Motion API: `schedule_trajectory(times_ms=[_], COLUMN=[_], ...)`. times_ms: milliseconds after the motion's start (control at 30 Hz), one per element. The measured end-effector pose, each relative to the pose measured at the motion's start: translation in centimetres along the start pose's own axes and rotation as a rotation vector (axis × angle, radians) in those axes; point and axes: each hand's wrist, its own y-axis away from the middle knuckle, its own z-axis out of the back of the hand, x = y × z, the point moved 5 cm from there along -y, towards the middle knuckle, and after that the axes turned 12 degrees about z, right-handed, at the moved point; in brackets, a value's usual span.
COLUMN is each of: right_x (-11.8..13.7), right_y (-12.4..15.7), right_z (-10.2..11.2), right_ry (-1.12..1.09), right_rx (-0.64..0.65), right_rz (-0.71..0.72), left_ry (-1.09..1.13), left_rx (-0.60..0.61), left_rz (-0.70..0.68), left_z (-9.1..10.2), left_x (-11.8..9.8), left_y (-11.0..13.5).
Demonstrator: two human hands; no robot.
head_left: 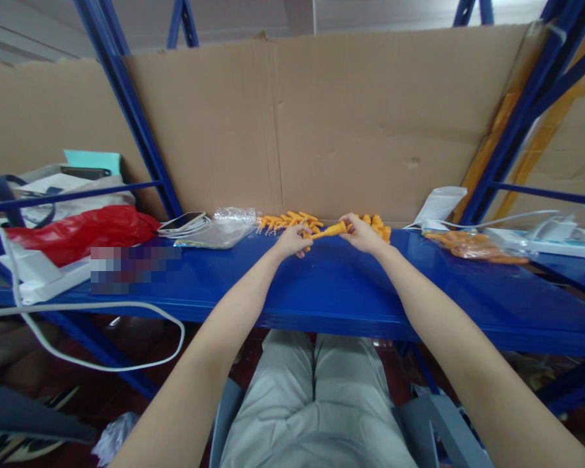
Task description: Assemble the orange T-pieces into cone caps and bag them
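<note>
An orange plastic piece (332, 231) with a narrow stem and a wider, flared end spans the gap between my hands, just above the blue shelf. My left hand (294, 241) is closed on its stem side. At the wider end, the fingers of my right hand (359, 233) pinch it. Whether it is one part or two fitted together I cannot tell. Behind my left hand lies a heap of slim orange pieces (292, 220), some with thin spiral tips. Several chunky orange pieces (383, 231) stand behind and beside my right hand, partly hidden by it.
The blue metal shelf (341, 292) backs onto a cardboard sheet (361, 130). Leftward are a clear plastic bag (229, 231), a phone with a white cable (188, 222) and a red bag (88, 231). A bag of orange pieces (472, 246) and a white power strip (541, 240) lie right.
</note>
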Motion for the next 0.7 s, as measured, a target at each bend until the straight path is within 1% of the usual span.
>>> schedule_trajectory(times_ms=[67,133,200,300,367,467,533,700], right_x=[-0.3,-0.7,-0.9,-0.8,-0.7,-0.4,-0.4,-0.5], right_y=[0.0,0.1,0.2,0.3,0.3,0.1,0.0,-0.1], right_z=[-0.2,-0.5,-1.0,-1.4,-1.4,-1.3,-1.3,-1.1], right_ry=[-0.092,-0.183,-0.257,-0.336,-0.361,-0.348,-0.319,-0.226], right_rx=[-0.012,-0.005,0.035,0.089,0.089,0.093,0.095,0.107], right_rz=[-0.01,-0.057,-0.131,-0.242,-0.272,-0.257,-0.25,-0.246], left_ry=[-0.078,-0.179,-0.236,-0.232,-0.222,-0.215,-0.211,-0.15], left_rx=[-0.067,-0.178,-0.27,-0.335,-0.358,-0.363,-0.338,-0.171], left_rz=[-0.071,-0.204,-0.324,-0.394,-0.412,-0.416,-0.391,-0.236], left_z=[0.2,0.6,1.0,1.2,1.3,1.3,1.3,0.8], left_x=[0.0,-0.2,-0.4,-0.4,-0.4,-0.4,-0.3,-0.2], left_y=[-0.1,-0.2,-0.1,-0.3,-0.3,-0.4,-0.5,-0.6])
